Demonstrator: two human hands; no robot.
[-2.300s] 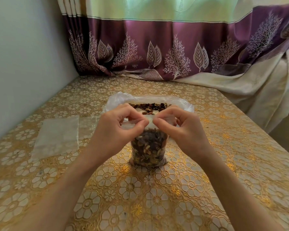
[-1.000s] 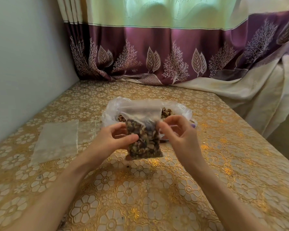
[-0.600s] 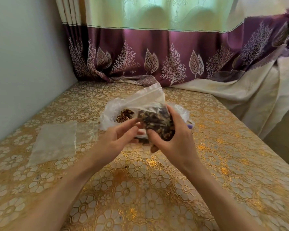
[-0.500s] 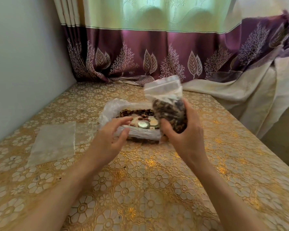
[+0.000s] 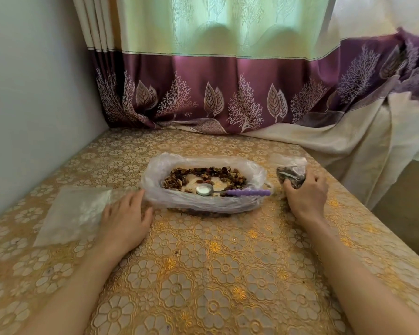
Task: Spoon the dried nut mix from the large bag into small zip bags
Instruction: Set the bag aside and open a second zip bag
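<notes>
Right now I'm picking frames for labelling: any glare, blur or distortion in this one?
Head view: daylight glows through the curtain; glare whitens the spoon bowl; the empty zip bags shine; wide-angle bending at the table edges; the filled bag looks soft.

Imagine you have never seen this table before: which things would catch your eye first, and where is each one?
Probably the large bag at the table's middle, rolled open around the nut mix, with a purple-handled spoon lying in it. To its right, the right hand grips a filled small zip bag on the table. To its left, the left hand rests by empty zip bags.
</notes>
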